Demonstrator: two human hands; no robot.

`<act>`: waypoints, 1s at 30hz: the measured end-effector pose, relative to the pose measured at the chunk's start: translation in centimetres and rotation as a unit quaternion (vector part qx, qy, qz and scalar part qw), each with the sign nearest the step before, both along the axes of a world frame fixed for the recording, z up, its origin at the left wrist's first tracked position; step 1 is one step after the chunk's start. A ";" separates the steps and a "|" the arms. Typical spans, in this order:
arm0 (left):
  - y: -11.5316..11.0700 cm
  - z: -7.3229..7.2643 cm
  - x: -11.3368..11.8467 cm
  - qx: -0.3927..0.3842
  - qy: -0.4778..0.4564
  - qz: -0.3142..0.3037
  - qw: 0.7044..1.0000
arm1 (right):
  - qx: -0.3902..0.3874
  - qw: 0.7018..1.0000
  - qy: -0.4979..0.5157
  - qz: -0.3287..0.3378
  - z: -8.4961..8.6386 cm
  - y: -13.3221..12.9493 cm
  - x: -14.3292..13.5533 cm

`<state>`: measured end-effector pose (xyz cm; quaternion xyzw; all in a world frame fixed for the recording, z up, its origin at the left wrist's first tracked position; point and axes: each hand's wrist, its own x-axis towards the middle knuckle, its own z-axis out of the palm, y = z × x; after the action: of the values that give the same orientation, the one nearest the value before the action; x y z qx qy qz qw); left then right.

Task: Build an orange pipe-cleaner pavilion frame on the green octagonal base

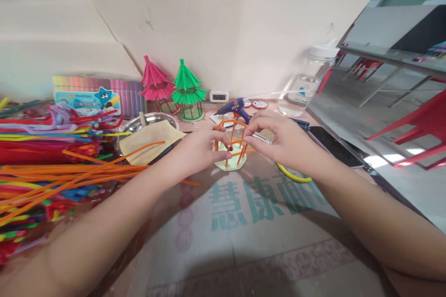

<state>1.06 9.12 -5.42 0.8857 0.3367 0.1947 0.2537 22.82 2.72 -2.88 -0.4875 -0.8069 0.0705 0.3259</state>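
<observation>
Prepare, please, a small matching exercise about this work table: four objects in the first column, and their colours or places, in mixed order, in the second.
Column one
1. glue gun
2. orange frame
3. water bottle
4. green model

Column two
A. transparent, with a white lid
B. right beside the pink model
C. dark blue
D. between the left hand and the right hand

Right pairs: 1-C, 2-D, 3-A, 4-B
</observation>
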 end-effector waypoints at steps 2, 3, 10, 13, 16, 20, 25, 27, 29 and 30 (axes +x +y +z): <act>0.2 0.0 -0.1 -0.019 -0.002 0.001 1.000 | 0.004 1.000 0.012 -0.006 0.2 -0.1 -0.1; 0.2 0.1 -0.2 -0.027 -0.001 0.000 1.000 | 0.009 1.000 0.023 -0.010 0.3 -0.1 -0.1; 0.1 2.5 -1.2 0.007 0.047 -0.018 0.999 | 0.037 0.995 0.080 -0.034 -0.2 -0.4 -0.1; -0.2 3.6 -1.6 0.058 0.058 -0.005 0.997 | 0.042 0.996 0.070 -0.031 -1.1 -0.4 -0.2; -0.2 3.6 -1.5 0.093 0.053 0.005 0.994 | 0.045 0.998 0.047 -0.019 -1.9 -0.2 -0.4; 0.1 2.3 -0.9 0.089 0.029 -0.018 0.995 | 0.065 0.997 0.035 -0.012 -2.3 -0.1 -0.6; 0.2 1.9 -0.5 0.076 0.014 -0.022 0.997 | 0.064 0.998 0.017 -0.002 -2.3 -0.1 -0.4; 0.0 2.2 -0.5 0.083 0.013 -0.026 0.996 | 0.064 0.998 0.014 0.001 -2.3 -0.1 -0.4; -0.1 2.6 -0.6 0.094 0.015 -0.029 0.995 | 0.066 0.998 0.012 0.002 -2.3 -0.1 -0.5; -0.3 2.7 -0.6 0.100 0.016 -0.030 0.994 | 0.067 0.998 0.010 0.001 -2.3 -0.1 -0.5</act>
<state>0.45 8.87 -2.70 0.9193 0.2932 0.2054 0.1636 22.33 2.58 -5.16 -0.4631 -0.8071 0.0209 0.3656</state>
